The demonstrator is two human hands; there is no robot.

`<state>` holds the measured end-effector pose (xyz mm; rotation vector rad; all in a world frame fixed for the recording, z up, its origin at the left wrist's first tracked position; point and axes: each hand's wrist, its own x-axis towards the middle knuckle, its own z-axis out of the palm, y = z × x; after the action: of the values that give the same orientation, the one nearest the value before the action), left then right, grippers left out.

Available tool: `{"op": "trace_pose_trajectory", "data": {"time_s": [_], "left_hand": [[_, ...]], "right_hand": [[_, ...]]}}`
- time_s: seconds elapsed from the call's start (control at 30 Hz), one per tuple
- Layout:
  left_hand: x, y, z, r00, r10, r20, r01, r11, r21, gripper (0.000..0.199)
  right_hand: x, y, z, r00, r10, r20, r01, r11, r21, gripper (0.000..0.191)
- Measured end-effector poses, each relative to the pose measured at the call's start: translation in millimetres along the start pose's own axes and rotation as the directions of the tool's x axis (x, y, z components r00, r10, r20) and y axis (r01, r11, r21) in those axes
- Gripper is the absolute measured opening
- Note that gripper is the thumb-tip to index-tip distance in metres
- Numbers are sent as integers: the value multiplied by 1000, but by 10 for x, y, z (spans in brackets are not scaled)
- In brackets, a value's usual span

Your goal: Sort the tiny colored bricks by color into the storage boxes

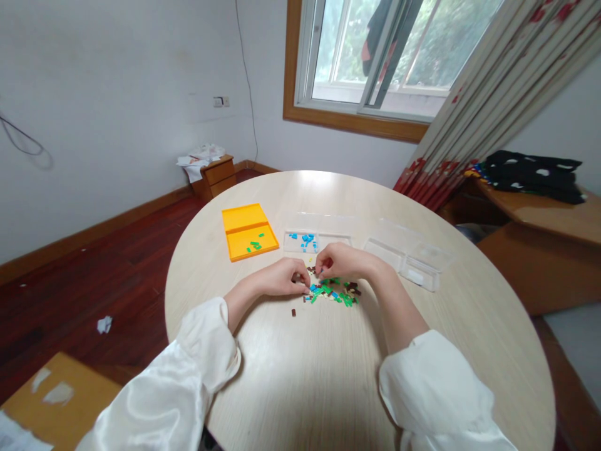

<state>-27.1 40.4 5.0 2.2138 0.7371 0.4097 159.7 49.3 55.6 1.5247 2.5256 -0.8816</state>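
A loose pile of small green, blue, brown and cream bricks (345, 297) lies on the round table (300, 388). My left hand (285, 277) is at the pile's left edge, thumb and forefinger bent close together; what they pinch is too small to make out. Over the pile's back edge, my right hand (335, 261) points its closed fingertips downward, hiding whatever is between them. One brown brick (293, 312) lies apart, nearer me. An open yellow case (246, 220) at the back left holds several green bricks (255, 244). Blue bricks (307, 238) sit in a clear divided box (334, 240).
Another clear open box (419, 274) stands to the right of my right hand. Behind the table are a small wooden cabinet (220, 170) with papers, a window and a curtain (469, 119). Dark cloth (533, 175) lies on a wooden desk at the right.
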Motion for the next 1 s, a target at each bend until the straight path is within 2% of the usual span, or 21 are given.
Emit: {"op": "trace_pose_trajectory", "data": {"time_s": [0.13, 0.3, 0.53, 0.63, 0.7, 0.73, 0.8, 0.87, 0.93, 1.0], "left_hand": [[6, -37, 4, 999, 32, 17, -32, 999, -23, 7], [14, -62, 5, 1000, 10, -15, -10, 1000, -13, 10], [19, -18, 5, 998, -47, -37, 46, 999, -14, 13], [16, -5, -7, 998, -45, -46, 45, 999, -7, 12], [12, 5, -15, 998, -51, -46, 50, 999, -4, 11], [8, 11, -18, 998, -52, -47, 52, 999, -5, 10], [1, 25, -20, 997, -52, -51, 52, 999, -13, 9], [-5, 39, -17, 997, -53, -56, 52, 998, -28, 8], [-6, 48, -10, 996, -63, -58, 60, 997, -48, 6], [-4, 53, -4, 995, -77, -59, 74, 995, -64, 6]], "right_hand": [[13, -104, 39, 995, -63, 82, 64, 998, -3, 17], [66, -139, 133, 995, -5, 96, 16, 993, -115, 15], [57, -151, 139, 995, 9, 104, 5, 991, -132, 11], [0, -158, 70, 997, -36, 63, 42, 994, -100, 8], [-17, -135, 23, 998, -58, -38, 57, 998, -21, 10], [-8, -114, 8, 990, -64, -123, 68, 997, 31, 11], [52, -52, 8, 938, -50, -342, 104, 985, 140, 13], [160, 30, 49, 836, 24, -548, 138, 958, 252, 16], [284, 120, 119, 730, 156, -666, 128, 925, 357, 17], [390, 200, 191, 655, 281, -701, 78, 898, 432, 18]]}}
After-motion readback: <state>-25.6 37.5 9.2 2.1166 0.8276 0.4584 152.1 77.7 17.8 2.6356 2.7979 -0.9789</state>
